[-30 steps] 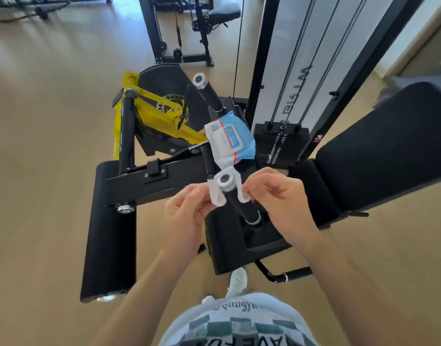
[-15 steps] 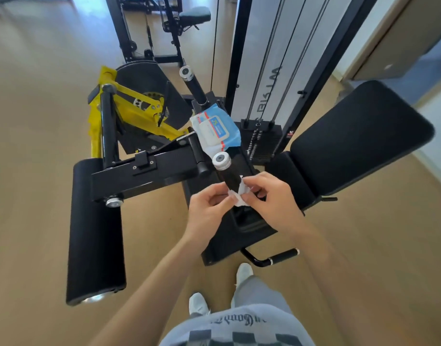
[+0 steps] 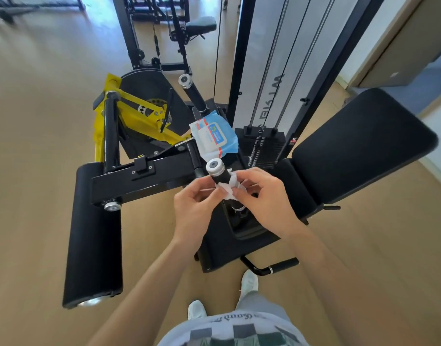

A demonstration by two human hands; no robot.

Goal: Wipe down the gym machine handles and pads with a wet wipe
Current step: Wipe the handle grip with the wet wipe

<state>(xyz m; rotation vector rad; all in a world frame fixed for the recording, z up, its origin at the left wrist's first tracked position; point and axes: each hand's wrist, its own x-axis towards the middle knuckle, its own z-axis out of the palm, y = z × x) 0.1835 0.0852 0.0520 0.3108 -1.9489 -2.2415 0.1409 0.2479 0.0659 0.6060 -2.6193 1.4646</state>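
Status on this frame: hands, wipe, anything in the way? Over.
Hands: left hand and right hand each pinch the wet wipe. Wipe wrapped round near handle. Wipes pack beyond handle, clear of hands.

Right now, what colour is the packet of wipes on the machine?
The wipes packet is blue and white with red trim, clearest in the head view.

The white wet wipe (image 3: 228,188) is bunched around the near handle (image 3: 218,178), a tilted black grip with a silver end cap, just below that cap. The left hand (image 3: 194,208) and right hand (image 3: 261,201) pinch it. The matching far handle (image 3: 193,94) stands beyond. A black roller pad (image 3: 94,233) lies left and a broad back pad (image 3: 364,146) lies right.
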